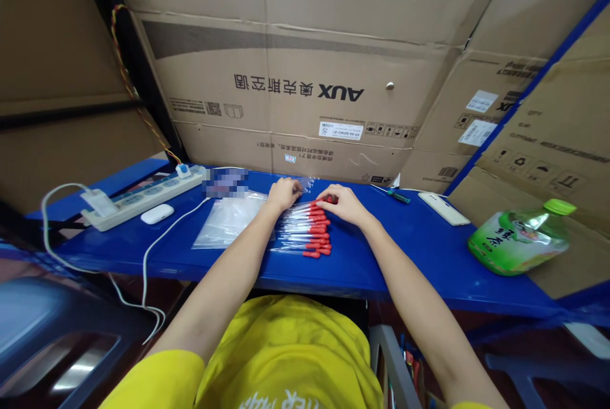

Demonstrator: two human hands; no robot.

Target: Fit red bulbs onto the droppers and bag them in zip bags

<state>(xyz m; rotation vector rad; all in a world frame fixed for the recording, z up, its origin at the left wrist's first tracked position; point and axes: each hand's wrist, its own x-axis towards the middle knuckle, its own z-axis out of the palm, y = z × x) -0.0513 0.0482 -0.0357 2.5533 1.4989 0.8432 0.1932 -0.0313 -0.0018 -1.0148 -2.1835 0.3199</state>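
Note:
On the blue table a row of clear droppers with red bulbs (317,230) lies side by side, bulbs pointing right. My right hand (347,204) is at the far end of this row, its thumb and fingers pinched on a dropper's red bulb. Just left of it, my left hand (283,194) is closed with the fingers curled inward; what they grip is hidden. Several thin clear tubes (307,184) without red bulbs lie right beside and behind its fingertips. A clear plastic bag (229,223) lies flat by my left forearm, partly under it.
A white power strip (147,196) with cables and a white earbud case (157,213) lie at left. To the right are a screwdriver (398,195), a white phone (443,208) and a green-labelled bottle (517,241). A cardboard wall (295,47) closes off the back.

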